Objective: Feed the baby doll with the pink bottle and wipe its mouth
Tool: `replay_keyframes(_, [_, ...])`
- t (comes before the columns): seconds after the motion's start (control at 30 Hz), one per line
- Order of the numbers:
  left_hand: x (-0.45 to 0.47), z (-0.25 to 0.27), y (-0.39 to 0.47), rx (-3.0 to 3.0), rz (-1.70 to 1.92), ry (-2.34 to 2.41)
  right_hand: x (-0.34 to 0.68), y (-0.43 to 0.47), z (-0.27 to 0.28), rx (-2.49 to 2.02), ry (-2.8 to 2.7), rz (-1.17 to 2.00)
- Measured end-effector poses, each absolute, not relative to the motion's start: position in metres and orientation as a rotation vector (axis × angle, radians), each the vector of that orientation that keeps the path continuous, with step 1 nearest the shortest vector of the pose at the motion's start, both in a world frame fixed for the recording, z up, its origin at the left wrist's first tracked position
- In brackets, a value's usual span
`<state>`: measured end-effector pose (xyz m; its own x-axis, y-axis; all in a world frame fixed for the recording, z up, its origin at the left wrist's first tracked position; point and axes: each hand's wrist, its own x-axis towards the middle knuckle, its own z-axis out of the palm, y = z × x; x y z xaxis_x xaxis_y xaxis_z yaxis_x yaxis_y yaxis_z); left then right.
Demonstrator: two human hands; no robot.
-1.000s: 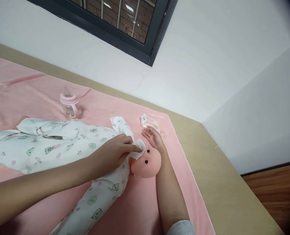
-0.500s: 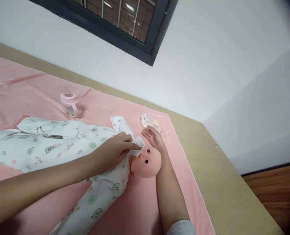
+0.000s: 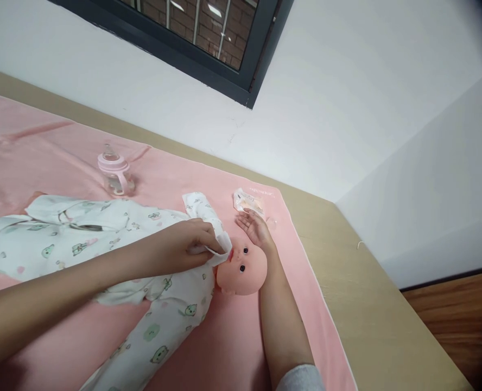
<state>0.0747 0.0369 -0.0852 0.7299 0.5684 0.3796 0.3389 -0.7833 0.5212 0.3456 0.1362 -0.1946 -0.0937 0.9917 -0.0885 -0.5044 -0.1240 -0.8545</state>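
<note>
A baby doll (image 3: 247, 277) lies on its back, its bare head toward the right. It wears a white onesie (image 3: 155, 331) with green animal prints. My left hand (image 3: 192, 241) reaches in over the doll's chest, fingers closed around a white wipe (image 3: 226, 245). The wipe's edge is at the doll's chin, just below the mouth. My right hand (image 3: 255, 227) rests palm up beside the doll's head, fingers spread and holding nothing. Its forearm runs along the crown of the head. A small opened packet (image 3: 247, 200) lies just behind the right fingertips.
A pink baby bottle (image 3: 116, 172) with handles stands behind the doll on the pink blanket (image 3: 228, 347). Blanket and doll lie on a wooden table (image 3: 363, 304) against a white wall. A small clear piece (image 3: 271, 222) lies near my right wrist. A dark-framed window is above.
My left hand has drawn back to the left with the wipe, from over the doll's mouth to its chin, uncovering the mouth. My right hand stays in place.
</note>
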Motion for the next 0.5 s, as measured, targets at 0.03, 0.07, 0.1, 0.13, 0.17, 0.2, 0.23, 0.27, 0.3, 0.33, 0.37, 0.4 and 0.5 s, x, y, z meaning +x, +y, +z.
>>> replay_keyframes(0.03, [0.076, -0.088, 0.038, 2.484, 0.769, 0.689, 0.346, 0.136, -0.195, -0.843, -0.796, 1.544])
replay_keyframes(0.07, [0.077, -0.09, 0.039, 2.459, 0.795, 0.699, 0.346, 0.136, -0.194, -0.841, -0.799, 1.545])
replay_keyframes(0.1, [0.077, -0.091, 0.04, 2.433, 0.821, 0.715, 0.345, 0.136, -0.194, -0.838, -0.801, 1.545])
replay_keyframes(0.13, [0.077, -0.091, 0.041, 2.404, 0.846, 0.733, 0.345, 0.135, -0.193, -0.835, -0.804, 1.545])
replay_keyframes(0.17, [0.076, -0.09, 0.041, 2.37, 0.853, 0.743, 0.345, 0.135, -0.193, -0.834, -0.806, 1.545])
replay_keyframes(0.2, [0.076, -0.089, 0.041, 2.328, 0.84, 0.746, 0.345, 0.135, -0.192, -0.835, -0.808, 1.545])
replay_keyframes(0.23, [0.075, -0.086, 0.04, 2.28, 0.818, 0.747, 0.344, 0.134, -0.191, -0.838, -0.809, 1.544])
replay_keyframes(0.27, [0.074, -0.083, 0.039, 2.228, 0.794, 0.751, 0.344, 0.134, -0.191, -0.842, -0.81, 1.544])
replay_keyframes(0.3, [0.073, -0.08, 0.038, 2.173, 0.768, 0.758, 0.344, 0.134, -0.19, -0.847, -0.811, 1.542])
replay_keyframes(0.33, [0.073, -0.077, 0.036, 2.121, 0.746, 0.759, 0.344, 0.133, -0.19, -0.851, -0.811, 1.541])
replay_keyframes(0.37, [0.072, -0.074, 0.035, 2.071, 0.733, 0.749, 0.344, 0.133, -0.19, -0.854, -0.81, 1.54])
replay_keyframes(0.4, [0.072, -0.072, 0.034, 2.025, 0.734, 0.734, 0.344, 0.133, -0.19, -0.855, -0.811, 1.541])
replay_keyframes(0.5, [0.073, -0.071, 0.033, 1.938, 0.749, 0.68, 0.345, 0.134, -0.191, -0.846, -0.813, 1.547])
